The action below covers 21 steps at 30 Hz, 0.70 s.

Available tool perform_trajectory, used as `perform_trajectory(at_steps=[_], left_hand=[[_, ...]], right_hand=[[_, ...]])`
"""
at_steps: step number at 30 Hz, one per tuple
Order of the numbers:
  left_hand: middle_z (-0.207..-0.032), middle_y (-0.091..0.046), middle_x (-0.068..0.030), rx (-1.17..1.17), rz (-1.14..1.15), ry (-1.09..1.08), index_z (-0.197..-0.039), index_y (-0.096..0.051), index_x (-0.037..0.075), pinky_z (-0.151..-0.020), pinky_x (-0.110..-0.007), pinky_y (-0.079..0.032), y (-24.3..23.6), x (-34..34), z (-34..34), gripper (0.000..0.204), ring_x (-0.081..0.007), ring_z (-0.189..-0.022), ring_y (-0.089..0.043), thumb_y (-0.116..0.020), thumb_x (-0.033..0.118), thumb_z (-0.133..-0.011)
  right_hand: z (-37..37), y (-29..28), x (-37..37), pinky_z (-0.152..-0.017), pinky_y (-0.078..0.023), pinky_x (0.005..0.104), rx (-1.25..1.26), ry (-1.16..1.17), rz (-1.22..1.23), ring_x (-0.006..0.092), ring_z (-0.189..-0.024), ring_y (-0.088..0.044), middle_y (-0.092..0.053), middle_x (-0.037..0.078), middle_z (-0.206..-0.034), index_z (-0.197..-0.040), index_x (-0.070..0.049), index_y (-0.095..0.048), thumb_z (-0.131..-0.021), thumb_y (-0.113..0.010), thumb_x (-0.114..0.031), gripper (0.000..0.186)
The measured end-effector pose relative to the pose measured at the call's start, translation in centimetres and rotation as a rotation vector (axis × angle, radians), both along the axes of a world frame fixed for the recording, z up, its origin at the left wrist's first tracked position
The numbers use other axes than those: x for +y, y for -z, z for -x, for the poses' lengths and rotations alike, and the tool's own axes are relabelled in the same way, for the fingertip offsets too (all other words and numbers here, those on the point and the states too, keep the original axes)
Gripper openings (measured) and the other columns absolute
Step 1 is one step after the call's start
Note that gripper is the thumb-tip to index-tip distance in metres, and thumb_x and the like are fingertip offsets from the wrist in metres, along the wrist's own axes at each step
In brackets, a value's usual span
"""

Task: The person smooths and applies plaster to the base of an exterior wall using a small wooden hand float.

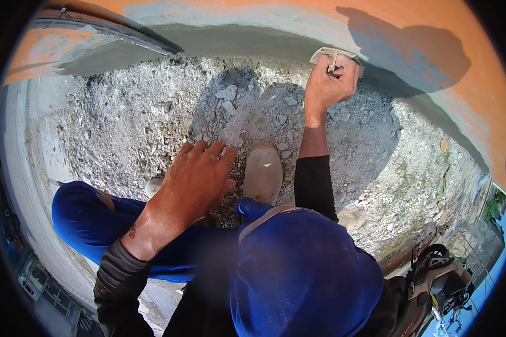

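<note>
Orange wall (298,25), grey along its lower edge — pale handled float (322,51) sits at that edge, right hand (330,87) curled round the handle (333,60); left hand (194,182) hangs loosely open, empty, over gravel (135,106).

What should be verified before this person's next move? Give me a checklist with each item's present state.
1. Right hand gripping the flat tool: ok, fingers closed around its handle.
2. Tool at the grey band along the wall's base: ok, it overlaps the band in view.
3. Tool's face fully touching the wall: cannot tell, that side is hidden.
4. Left hand free: cannot tell for certain; nothing shows in it, but the palm is hidden.
5. Motorbike clear of the tool: ok, well apart at lower right.
</note>
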<state>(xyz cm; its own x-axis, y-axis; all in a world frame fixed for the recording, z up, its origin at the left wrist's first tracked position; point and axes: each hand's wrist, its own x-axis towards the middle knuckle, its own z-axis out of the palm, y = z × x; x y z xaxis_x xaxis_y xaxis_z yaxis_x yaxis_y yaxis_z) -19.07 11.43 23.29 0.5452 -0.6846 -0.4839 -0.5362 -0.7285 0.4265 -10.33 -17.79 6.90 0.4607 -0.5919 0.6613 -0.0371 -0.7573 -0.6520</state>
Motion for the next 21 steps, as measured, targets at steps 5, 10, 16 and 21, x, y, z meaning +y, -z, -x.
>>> perform_trajectory(at_steps=[5, 10, 16, 21], left_hand=[[-0.128, -0.069, -0.0175, -0.018, -0.004, 0.006, -0.141, -0.059, 0.003, -0.108, -0.052, -0.050, 0.1, 0.3, 0.2, 0.055, -0.0380, -0.124, -0.067, -0.080, 0.024, -0.095], [-0.127, -0.069, -0.0172, -0.014, 0.006, 0.012, -0.141, -0.059, 0.003, -0.107, -0.052, -0.050, 0.1, 0.4, 0.2, 0.055, -0.0375, -0.123, -0.066, -0.081, 0.023, -0.095], [-0.125, -0.070, -0.0178, -0.030, 0.020, 0.021, -0.139, -0.061, 0.001, -0.106, -0.051, -0.051, 0.3, 0.0, 0.2, 0.054, -0.0367, -0.121, -0.068, -0.081, 0.024, -0.095], [-0.126, -0.069, -0.0175, -0.014, -0.013, 0.019, -0.142, -0.059, 0.003, -0.108, -0.051, -0.050, 0.4, 0.0, 0.1, 0.055, -0.0373, -0.124, -0.067, -0.080, 0.024, -0.096]], right_hand=[[0.3, 0.8, -0.3, -0.061, -0.043, 0.0412, 0.023, -0.063, 0.157, 0.0242, -0.064, -0.051, -0.058, 0.007, -0.077, -0.083, -0.002, -0.063, -0.078, -0.073, 0.002, 0.012], [0.4, -0.4, -1.1, -0.063, -0.045, 0.0397, -0.011, 0.011, 0.055, 0.0235, -0.066, -0.052, -0.057, 0.007, -0.077, -0.083, -0.002, -0.061, -0.078, -0.075, 0.000, 0.014], [0.7, -0.7, -2.8, -0.060, -0.044, 0.0399, -0.027, 0.073, 0.047, 0.0252, -0.064, -0.051, -0.057, 0.008, -0.076, -0.082, -0.003, -0.059, -0.076, -0.076, -0.001, 0.018], [0.8, -0.3, -1.4, -0.061, -0.045, 0.0422, 0.078, -0.081, 0.202, 0.0292, -0.065, -0.055, -0.058, 0.012, -0.079, -0.083, -0.001, -0.059, -0.078, -0.075, -0.005, 0.017]])
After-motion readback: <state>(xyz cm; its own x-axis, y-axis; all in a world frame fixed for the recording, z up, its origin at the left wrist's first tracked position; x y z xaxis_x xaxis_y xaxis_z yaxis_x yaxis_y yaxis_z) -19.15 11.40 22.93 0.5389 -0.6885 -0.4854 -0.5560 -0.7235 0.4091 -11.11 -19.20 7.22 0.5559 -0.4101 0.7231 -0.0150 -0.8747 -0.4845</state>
